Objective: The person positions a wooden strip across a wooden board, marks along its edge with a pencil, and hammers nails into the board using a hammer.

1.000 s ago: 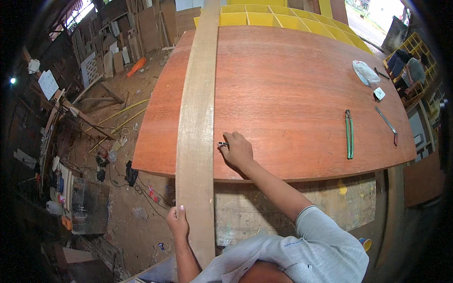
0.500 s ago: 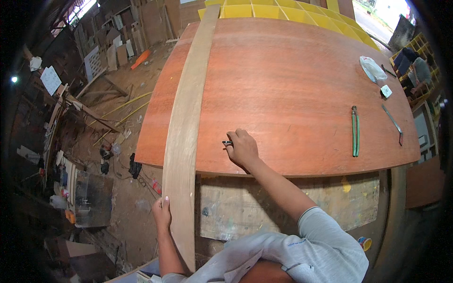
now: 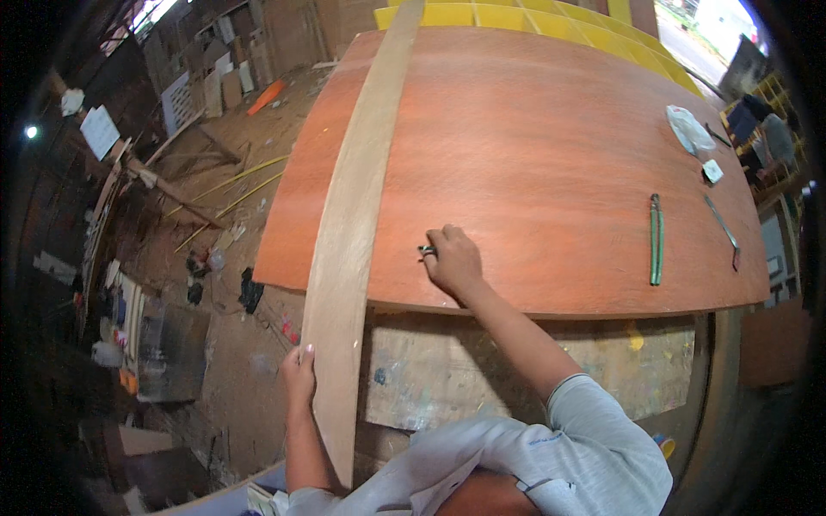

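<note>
While the left hand (image 3: 298, 378) grips the near part of a long wooden plank (image 3: 351, 202) by its left edge, thumb on top and fingers out of sight, the right hand (image 3: 453, 261) is curled around a dark pen-like marker (image 3: 426, 249) to the right of the plank. Whether the right hand's knuckles touch the surface below is hard to tell.

The plank lies across the left part of a reddish plywood panel (image 3: 508, 155), its near end overhanging toward the person and its far end reaching beyond the panel's far edge. It looks stiff and fairly light for its length, though awkward to swing; its smooth face could slide easily on the panel. The long edges offer the best hold, with a second grip farther along to steady the far end. The marker seems light and suits a fingertip pinch.

Farther right on the panel lie green-handled pincers (image 3: 656, 241), a slim metal bar (image 3: 721, 221) and a crumpled plastic bag (image 3: 689, 129). Beyond the far edge is a yellow compartmented frame (image 3: 551, 24); a co-worker (image 3: 777, 142) is at far right.
</note>
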A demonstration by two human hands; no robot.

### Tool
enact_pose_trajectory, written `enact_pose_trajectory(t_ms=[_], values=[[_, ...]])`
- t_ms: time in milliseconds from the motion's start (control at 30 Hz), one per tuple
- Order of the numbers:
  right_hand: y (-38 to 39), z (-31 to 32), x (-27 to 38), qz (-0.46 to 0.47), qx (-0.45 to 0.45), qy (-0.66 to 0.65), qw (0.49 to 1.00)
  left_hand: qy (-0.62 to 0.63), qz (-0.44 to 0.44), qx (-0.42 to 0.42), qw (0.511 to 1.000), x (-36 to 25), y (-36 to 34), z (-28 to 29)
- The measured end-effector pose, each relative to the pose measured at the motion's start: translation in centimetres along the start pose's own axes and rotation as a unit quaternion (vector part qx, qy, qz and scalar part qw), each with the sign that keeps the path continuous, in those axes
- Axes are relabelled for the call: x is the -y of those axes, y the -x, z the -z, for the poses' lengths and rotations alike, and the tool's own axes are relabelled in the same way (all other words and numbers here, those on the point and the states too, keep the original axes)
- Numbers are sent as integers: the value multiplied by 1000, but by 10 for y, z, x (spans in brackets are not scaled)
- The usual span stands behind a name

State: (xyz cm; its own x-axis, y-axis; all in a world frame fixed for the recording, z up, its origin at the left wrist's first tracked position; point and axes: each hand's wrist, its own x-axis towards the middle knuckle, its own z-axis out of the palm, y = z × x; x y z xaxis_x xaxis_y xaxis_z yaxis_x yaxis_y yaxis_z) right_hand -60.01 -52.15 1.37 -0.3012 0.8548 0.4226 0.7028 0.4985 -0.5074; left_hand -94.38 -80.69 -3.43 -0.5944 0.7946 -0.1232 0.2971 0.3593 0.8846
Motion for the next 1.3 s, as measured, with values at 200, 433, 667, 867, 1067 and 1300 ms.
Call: enact_pose_trajectory(t_ms=[200, 433, 667, 867, 1067, 1300], values=[[-7, 3, 4, 1, -12, 12, 1000, -40, -7, 19, 999, -5, -7, -4], [-7, -4, 2, 29, -30, 39, 998, -76, -24, 12, 997, -19, -14, 1], [-1, -4, 13, 10, -4, 70, 997, 49, 32, 44, 997, -15, -38, 32], [-1, -3, 11, 11, -4, 62, 998, -46, 14, 44, 998, -2, -44, 33], [-2, -4, 12, 17, -10, 65, 998, 15, 29, 47, 998, -1, -55, 38], [-5, -5, 7, 17, -13, 57, 998, -5, 17, 44, 999, -10, -52, 30]])
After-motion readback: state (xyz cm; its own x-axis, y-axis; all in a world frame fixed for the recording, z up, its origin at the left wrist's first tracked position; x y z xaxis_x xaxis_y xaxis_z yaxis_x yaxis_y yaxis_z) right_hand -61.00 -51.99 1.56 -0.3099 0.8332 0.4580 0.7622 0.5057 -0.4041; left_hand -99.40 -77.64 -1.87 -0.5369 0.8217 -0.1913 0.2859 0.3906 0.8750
